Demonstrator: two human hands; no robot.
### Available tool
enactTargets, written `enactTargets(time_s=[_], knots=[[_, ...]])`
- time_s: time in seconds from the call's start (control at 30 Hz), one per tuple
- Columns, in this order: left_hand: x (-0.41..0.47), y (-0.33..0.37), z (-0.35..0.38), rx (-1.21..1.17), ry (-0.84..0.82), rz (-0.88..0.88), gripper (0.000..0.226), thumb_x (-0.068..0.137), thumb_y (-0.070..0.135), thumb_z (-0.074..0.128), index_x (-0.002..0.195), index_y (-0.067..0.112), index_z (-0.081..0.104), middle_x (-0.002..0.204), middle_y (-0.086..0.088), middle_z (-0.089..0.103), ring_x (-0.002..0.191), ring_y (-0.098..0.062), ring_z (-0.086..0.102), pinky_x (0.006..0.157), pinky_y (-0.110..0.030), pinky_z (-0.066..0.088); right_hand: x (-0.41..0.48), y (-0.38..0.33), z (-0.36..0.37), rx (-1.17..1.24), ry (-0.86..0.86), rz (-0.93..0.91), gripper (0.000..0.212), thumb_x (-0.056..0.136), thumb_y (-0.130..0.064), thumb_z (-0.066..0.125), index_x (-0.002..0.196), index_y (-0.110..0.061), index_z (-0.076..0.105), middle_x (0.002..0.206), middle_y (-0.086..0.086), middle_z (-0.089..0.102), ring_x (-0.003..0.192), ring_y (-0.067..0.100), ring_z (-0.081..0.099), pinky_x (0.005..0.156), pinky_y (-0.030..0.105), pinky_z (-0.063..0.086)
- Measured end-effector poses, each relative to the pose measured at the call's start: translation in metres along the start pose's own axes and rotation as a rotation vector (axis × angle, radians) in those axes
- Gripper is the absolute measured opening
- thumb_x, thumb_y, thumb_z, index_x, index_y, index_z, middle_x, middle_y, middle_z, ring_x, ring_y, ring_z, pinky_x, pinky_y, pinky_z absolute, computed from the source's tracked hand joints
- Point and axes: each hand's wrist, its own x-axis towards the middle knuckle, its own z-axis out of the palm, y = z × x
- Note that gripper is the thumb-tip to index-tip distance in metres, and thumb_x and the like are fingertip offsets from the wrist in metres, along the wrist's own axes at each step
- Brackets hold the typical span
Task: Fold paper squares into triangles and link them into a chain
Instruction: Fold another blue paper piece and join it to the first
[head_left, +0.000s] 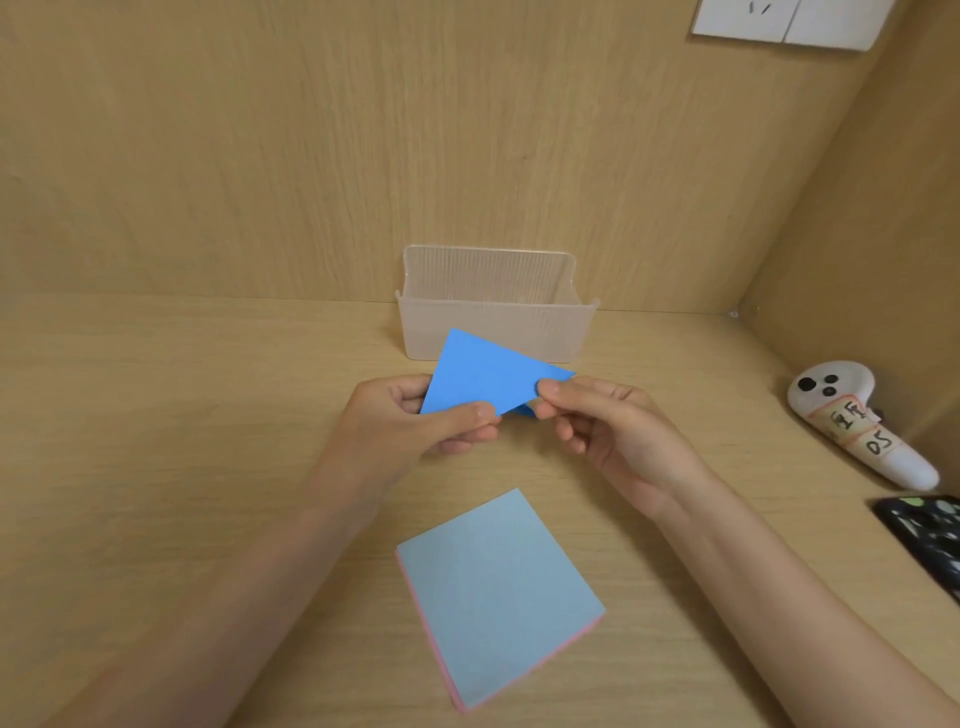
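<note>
A bright blue paper folded into a triangle (485, 371) is held up above the wooden desk, in front of the box. My left hand (410, 423) pinches its lower left edge between thumb and fingers. My right hand (605, 423) pinches its right corner with thumb and forefinger. A small bit of blue paper shows below the triangle between the hands. Near me on the desk lies a stack of paper squares (498, 592), pale blue on top with pink edges showing below.
A clear ribbed plastic box (493, 306) stands against the back wall behind the triangle. A white controller with a label (857, 421) lies at the right, and a dark phone (924, 540) sits at the right edge. Wooden walls close in at the back and right.
</note>
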Motion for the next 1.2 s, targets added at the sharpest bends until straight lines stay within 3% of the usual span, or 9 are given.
enactTargets(time_s=[0.3, 0.57, 0.67, 0.8, 1.0, 1.2], knots=[[0.000, -0.001, 0.002, -0.001, 0.006, 0.008, 0.019, 0.076, 0.009, 0.075, 0.095, 0.008, 0.071, 0.080, -0.002, 0.076, 0.074, -0.010, 0.073, 0.065, -0.015, 0.056, 0.002, 0.000, -0.002, 0.053, 0.002, 0.020, 0.010, 0.071, -0.017, 0.067, 0.075, -0.008, 0.066, 0.067, 0.000, 0.068, 0.049, 0.006, 0.048, 0.045, 0.016, 0.034], [0.003, 0.000, -0.006, -0.020, 0.092, 0.041, 0.021, 0.076, 0.009, 0.075, 0.096, 0.006, 0.071, 0.081, -0.003, 0.076, 0.071, -0.008, 0.072, 0.062, -0.012, 0.053, 0.009, -0.004, -0.019, 0.208, 0.146, 0.011, 0.008, 0.069, -0.018, 0.067, 0.076, -0.015, 0.066, 0.065, -0.004, 0.062, 0.047, 0.005, 0.046, 0.042, 0.015, 0.035], [0.002, -0.003, -0.001, -0.020, 0.089, 0.047, 0.022, 0.076, 0.011, 0.076, 0.097, 0.008, 0.071, 0.082, -0.002, 0.076, 0.075, -0.010, 0.073, 0.066, -0.014, 0.055, 0.007, -0.001, -0.015, 0.177, 0.025, 0.055, 0.009, 0.073, -0.023, 0.067, 0.079, -0.016, 0.069, 0.073, -0.001, 0.066, 0.051, 0.007, 0.051, 0.043, 0.016, 0.038], [0.001, -0.006, 0.003, -0.048, 0.116, 0.071, 0.020, 0.075, 0.009, 0.076, 0.094, 0.008, 0.071, 0.081, -0.002, 0.076, 0.074, -0.011, 0.073, 0.065, -0.015, 0.055, 0.000, 0.003, -0.003, -0.039, -0.179, 0.050, 0.031, 0.076, -0.031, 0.072, 0.098, -0.010, 0.070, 0.088, 0.002, 0.070, 0.060, 0.009, 0.055, 0.048, 0.017, 0.038], [0.000, -0.008, 0.010, -0.033, 0.092, 0.089, 0.016, 0.075, 0.004, 0.075, 0.090, 0.008, 0.070, 0.075, -0.006, 0.075, 0.070, -0.011, 0.073, 0.063, -0.015, 0.056, -0.004, 0.010, 0.012, -0.154, -0.061, -0.095, 0.012, 0.073, -0.019, 0.073, 0.073, -0.008, 0.068, 0.070, 0.003, 0.069, 0.052, 0.008, 0.048, 0.045, 0.019, 0.032], [-0.001, -0.009, 0.011, -0.017, 0.084, 0.110, 0.012, 0.077, 0.003, 0.073, 0.088, 0.007, 0.069, 0.073, -0.005, 0.075, 0.067, -0.009, 0.072, 0.060, -0.013, 0.054, -0.008, 0.011, 0.018, -0.196, -0.006, -0.132, 0.012, 0.080, -0.010, 0.070, 0.071, -0.003, 0.065, 0.061, -0.003, 0.067, 0.047, 0.006, 0.048, 0.043, 0.017, 0.032]])
